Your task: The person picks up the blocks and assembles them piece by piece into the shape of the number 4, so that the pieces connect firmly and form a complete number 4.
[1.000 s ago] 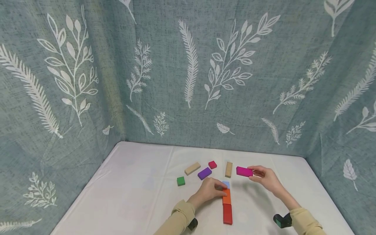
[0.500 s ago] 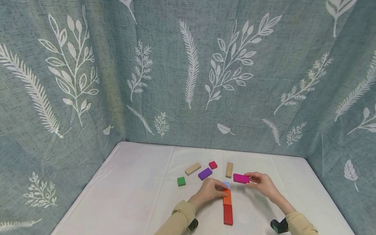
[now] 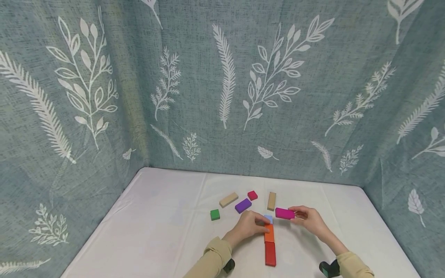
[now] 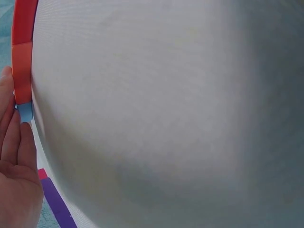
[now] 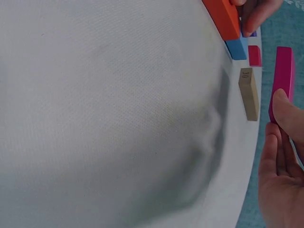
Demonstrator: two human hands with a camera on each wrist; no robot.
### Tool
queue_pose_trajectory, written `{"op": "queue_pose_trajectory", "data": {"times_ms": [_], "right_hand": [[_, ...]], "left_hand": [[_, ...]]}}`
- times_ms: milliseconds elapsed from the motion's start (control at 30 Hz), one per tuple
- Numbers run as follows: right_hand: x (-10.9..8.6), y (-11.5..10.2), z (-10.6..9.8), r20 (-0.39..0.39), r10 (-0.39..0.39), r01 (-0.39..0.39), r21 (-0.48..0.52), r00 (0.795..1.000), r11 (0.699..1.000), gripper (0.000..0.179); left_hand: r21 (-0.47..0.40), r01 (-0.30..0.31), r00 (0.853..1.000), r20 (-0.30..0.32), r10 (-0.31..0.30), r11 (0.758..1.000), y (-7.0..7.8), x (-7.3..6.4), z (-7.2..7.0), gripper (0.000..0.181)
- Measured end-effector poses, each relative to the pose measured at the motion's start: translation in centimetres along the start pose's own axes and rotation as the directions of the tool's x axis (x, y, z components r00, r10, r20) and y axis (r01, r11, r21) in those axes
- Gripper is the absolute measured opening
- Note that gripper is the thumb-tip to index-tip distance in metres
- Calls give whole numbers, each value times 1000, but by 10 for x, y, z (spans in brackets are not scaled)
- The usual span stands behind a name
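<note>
In the head view, my left hand point(image 3: 247, 224) rests at the left side of a row of wooden blocks. Its thumb touches the orange block point(image 3: 269, 236), and its fingertips lie by the small light-blue block point(image 3: 268, 219) at the far end. A red block point(image 3: 270, 254) forms the near end of that row. My right hand point(image 3: 310, 221) pinches one end of a magenta block point(image 3: 284, 214) between thumb and fingers. The right wrist view shows this magenta block point(image 5: 282, 76) raised above the table, its free end pointing away from the palm. It hangs just right of the blue block.
Beyond the row lies a plain wood block point(image 3: 271, 201). Further left are a purple block point(image 3: 243, 205), a small crimson block point(image 3: 252, 195), another plain wood block point(image 3: 228, 199) and a green block point(image 3: 214, 214). A white cloth covers the table point(image 3: 156, 224); patterned curtains point(image 3: 194, 85) surround it.
My right hand has brought the magenta block nearer to me and slightly left, close to the blue block. The left hand has stayed against the row.
</note>
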State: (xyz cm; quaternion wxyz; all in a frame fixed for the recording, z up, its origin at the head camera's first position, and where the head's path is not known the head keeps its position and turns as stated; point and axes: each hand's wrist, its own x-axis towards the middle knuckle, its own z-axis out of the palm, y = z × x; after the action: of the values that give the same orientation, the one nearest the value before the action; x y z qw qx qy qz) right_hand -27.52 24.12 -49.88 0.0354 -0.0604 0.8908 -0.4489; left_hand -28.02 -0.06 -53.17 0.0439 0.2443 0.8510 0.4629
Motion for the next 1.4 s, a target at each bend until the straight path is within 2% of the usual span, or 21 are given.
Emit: {"op": "queue_pose_trajectory", "data": {"times_ms": [333,867,1100,1400], "right_hand": [[-1,1,6,2,33,-33,-4,999,999,39],[-1,15,17,1,62,-62,-17,998,998,38],[-1,15,20,-6,44,-44,-51,999,998,36],[-1,15,25,-18,45,-47,-91,999,995,36]], "left_hand": [[-1,-10,1000,-1,10,1000,0,0,1,21],[1,-14,1000,-2,14,1000,1,0,0,22],[1,3,1000,1,-3,1000,3,0,-1,22],[13,-5,1000,-4,5,1000,0,0,0,22]]}}
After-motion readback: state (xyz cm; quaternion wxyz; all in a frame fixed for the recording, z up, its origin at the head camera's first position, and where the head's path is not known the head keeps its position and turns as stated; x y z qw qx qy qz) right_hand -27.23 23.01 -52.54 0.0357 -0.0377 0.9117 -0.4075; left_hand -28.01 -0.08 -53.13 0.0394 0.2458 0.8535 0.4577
